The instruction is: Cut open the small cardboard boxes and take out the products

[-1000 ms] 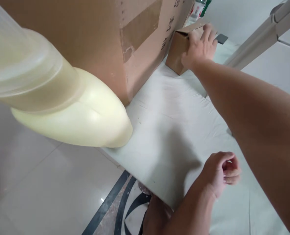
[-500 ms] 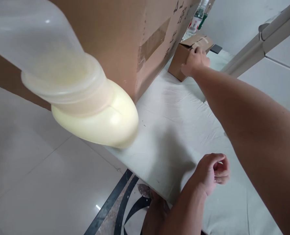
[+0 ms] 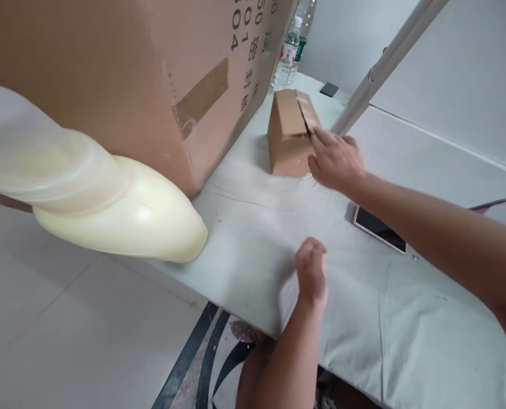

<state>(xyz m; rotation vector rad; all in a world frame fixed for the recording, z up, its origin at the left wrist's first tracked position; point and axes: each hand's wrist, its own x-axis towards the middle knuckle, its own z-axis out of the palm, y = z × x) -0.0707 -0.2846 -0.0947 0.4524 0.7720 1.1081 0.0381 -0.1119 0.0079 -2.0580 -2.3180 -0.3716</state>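
My right hand [image 3: 336,158] grips the right top edge of a small cardboard box [image 3: 290,156], fingertips at the dark slit between its flaps. The box sits on a pale cloth cover [image 3: 244,221], turned with one side towards me. Nearer to me, my left hand [image 3: 311,264] hovers low over the cloth, its fingers curled into a loose fist with nothing visible in them. It stands apart from the box. A phone or tablet with a dark screen [image 3: 378,227] lies on the cloth, partly hidden under my right forearm.
A large printed carton [image 3: 168,85] stands on the left. In front of it a cream, balloon-like bulging object [image 3: 125,216] hangs in from the left. Plastic bottles [image 3: 289,54] and a dark flat piece [image 3: 329,90] lie beyond the box. A pale rail [image 3: 389,62] runs along the right.
The small box has come closer to me and turned, pulled along by my right hand. My left hand has moved up and left, its fingers still curled. The view has shifted to the right.
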